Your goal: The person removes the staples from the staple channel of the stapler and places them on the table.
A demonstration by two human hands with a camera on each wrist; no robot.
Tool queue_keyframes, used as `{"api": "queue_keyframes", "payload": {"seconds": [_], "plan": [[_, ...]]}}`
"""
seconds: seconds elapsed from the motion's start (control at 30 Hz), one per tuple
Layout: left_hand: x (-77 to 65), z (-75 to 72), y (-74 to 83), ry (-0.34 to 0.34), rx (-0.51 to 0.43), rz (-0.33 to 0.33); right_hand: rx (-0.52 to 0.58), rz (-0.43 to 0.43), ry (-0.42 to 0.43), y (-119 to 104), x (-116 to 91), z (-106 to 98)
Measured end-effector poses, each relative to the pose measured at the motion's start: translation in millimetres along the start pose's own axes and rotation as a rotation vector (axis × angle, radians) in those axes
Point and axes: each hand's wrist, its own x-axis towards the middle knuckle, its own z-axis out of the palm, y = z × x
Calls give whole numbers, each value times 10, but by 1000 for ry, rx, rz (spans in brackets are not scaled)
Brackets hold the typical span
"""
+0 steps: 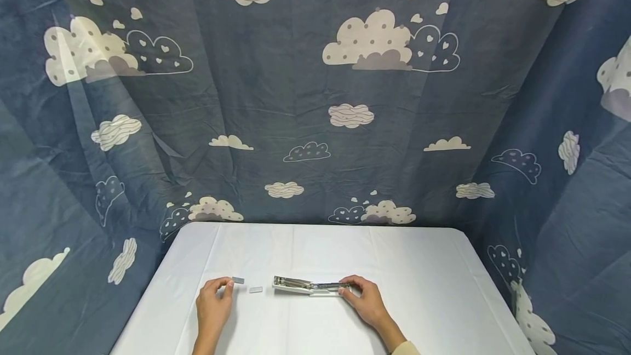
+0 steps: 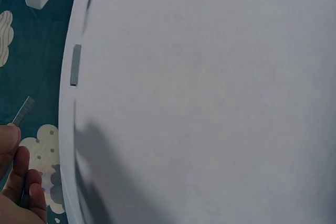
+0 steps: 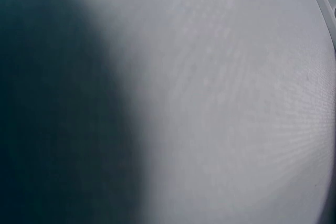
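Observation:
My left hand [image 1: 214, 305] pinches a grey strip of staples [image 1: 238, 280] between thumb and fingertips, just above the white table. The left wrist view shows the same strip poking out past the fingertips. A second strip of staples [image 1: 256, 290] lies on the table, between that hand and the stapler [image 1: 292, 284]. The stapler lies lengthwise with its top folded back and its metal inside exposed. At its right end, my right hand [image 1: 366, 301] grips it with thumb and fingers, hiding that end. The right wrist view catches neither hand nor stapler.
A white cloth covers the table [image 1: 419, 267], which has rounded far corners. Dark blue curtains [image 1: 276, 92] with a cloud print hang behind it and along both sides. A dark blurred shape [image 3: 52, 108] fills the left of the right wrist view.

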Motion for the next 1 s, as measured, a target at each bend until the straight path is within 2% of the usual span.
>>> {"api": "queue_keyframes", "payload": {"seconds": [0.27, 0.43, 0.67, 0.87, 1.0], "plan": [[-14, 14, -148, -14, 28, -6, 0, 2, -7, -18, -18, -1], [-5, 38, -174, -66, 17, -32, -5, 7, -2, -36, -5, -8], [16, 68, -178, -72, 11, -17, -18, 9, 2, -56, 6, -5], [34, 53, -202, -105, 30, -27, -24, 10, 0, -46, 1, 7], [53, 46, -221, -132, 52, -28, -41, -20, 6, -34, -13, 11]]}}
